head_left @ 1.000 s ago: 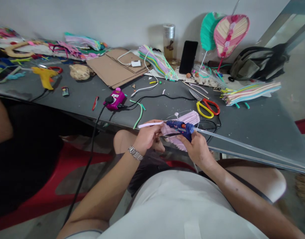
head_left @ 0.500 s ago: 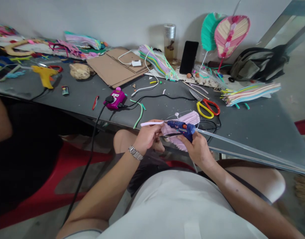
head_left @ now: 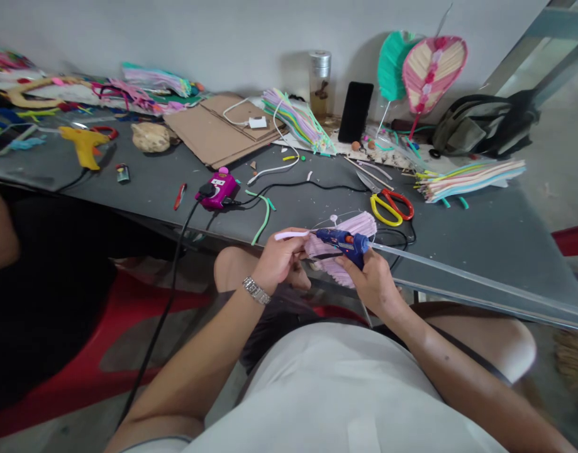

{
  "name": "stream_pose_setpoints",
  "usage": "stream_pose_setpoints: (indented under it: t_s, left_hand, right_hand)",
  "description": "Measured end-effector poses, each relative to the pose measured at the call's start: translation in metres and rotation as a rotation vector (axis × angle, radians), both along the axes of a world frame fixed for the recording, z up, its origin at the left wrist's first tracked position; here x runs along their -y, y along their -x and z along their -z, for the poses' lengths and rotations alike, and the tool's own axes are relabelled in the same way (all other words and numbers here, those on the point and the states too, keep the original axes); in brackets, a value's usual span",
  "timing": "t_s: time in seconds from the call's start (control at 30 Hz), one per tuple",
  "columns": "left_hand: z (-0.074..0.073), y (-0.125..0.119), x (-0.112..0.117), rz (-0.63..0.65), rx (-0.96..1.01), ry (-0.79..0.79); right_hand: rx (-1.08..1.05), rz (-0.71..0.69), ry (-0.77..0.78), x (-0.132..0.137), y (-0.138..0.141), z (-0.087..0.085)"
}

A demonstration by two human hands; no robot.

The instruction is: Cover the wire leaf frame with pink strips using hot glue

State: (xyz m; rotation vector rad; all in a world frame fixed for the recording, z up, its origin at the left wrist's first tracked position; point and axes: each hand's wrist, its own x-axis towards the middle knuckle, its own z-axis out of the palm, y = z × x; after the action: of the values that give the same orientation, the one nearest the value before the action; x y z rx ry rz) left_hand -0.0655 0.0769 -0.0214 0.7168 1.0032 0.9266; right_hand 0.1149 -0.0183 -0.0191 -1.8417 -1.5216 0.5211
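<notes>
My right hand (head_left: 376, 280) is wrapped round a blue glue gun (head_left: 343, 242) with a small red light, and a long clear glue stick (head_left: 458, 277) runs out of its back to the right. The gun's nozzle points left at my left hand (head_left: 280, 255). Between its thumb and fingers that hand pinches a lilac pipe cleaner (head_left: 291, 235), close to the nozzle tip. Behind and below the gun lies a pleated lilac fan-shaped piece (head_left: 359, 224) made of similar strips, partly hidden by the gun and my hands. A thin wire loop stands out at its top.
Yellow-and-red-handled scissors (head_left: 392, 207) lie beyond the fan piece. A magenta power socket (head_left: 219, 190) with black cables sits left of centre. Bundles of pipe cleaners (head_left: 475, 179), cardboard (head_left: 213, 129), a phone (head_left: 356, 113) and a yellow glue gun (head_left: 83, 146) are on the table. Another person sits at left.
The lilac pipe cleaner's free end has shifted slightly right, closer to my left hand. The glue gun stays at the same spot, and the view has tilted a little.
</notes>
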Motion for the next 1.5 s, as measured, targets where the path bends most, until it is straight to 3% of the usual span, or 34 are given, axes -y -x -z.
stream_pose_setpoints:
  t_s: [0.23, 0.33, 0.4, 0.47, 0.63, 0.83, 0.93, 1.0, 1.1, 1.17, 1.23, 1.3, 1.37, 1.5]
  left_hand:
    - [0.004, 0.002, -0.001, 0.002, 0.032, -0.02]
    - [0.004, 0.003, -0.002, 0.039, 0.031, -0.008]
    - [0.004, 0.004, -0.002, 0.044, 0.03, -0.002]
    - [0.005, 0.004, -0.002, 0.025, 0.031, -0.007]
    - [0.009, 0.003, -0.003, -0.004, 0.02, 0.003]
    - [0.008, 0.002, -0.004, 0.022, -0.008, 0.001]
    - [0.007, 0.001, -0.002, 0.012, -0.017, -0.01]
    - [0.006, 0.0, 0.0, 0.009, -0.018, -0.021]
    - [0.006, -0.002, 0.0, 0.017, -0.015, -0.036]
    - [0.006, -0.002, 0.0, 0.0, -0.029, -0.043]
    - [0.005, -0.002, 0.0, -0.005, -0.032, -0.061]
    - [0.003, -0.001, 0.0, 0.007, -0.026, -0.093]
    - [0.002, -0.001, 0.001, 0.021, -0.012, -0.128]
    - [0.002, -0.001, 0.002, 0.027, 0.008, -0.113]
  right_hand:
    - [-0.477, 0.11, 0.009, 0.008, -0.019, -0.014]
    - [-0.742, 0.252, -0.08, 0.021, -0.045, -0.014]
    - [-0.785, 0.364, -0.14, 0.03, -0.073, -0.011]
    - [-0.67, 0.477, -0.129, 0.041, -0.106, -0.006]
    - [-0.065, 0.793, 0.053, 0.063, -0.182, 0.003]
    - [0.235, 0.935, 0.125, 0.072, -0.211, -0.001]
    - [0.336, 0.924, 0.12, 0.075, -0.2, -0.013]
    - [0.484, 0.824, -0.03, 0.071, -0.177, -0.019]
    - [0.471, 0.352, -0.323, 0.053, -0.113, -0.023]
    - [0.351, 0.005, -0.375, 0.032, -0.058, -0.022]
    - [0.292, -0.176, -0.393, 0.007, -0.006, -0.02]
    - [0.244, -0.196, -0.406, -0.02, 0.033, -0.018]
    - [0.24, -0.201, -0.398, -0.042, 0.054, -0.017]
    - [0.32, -0.271, -0.402, -0.058, 0.054, -0.013]
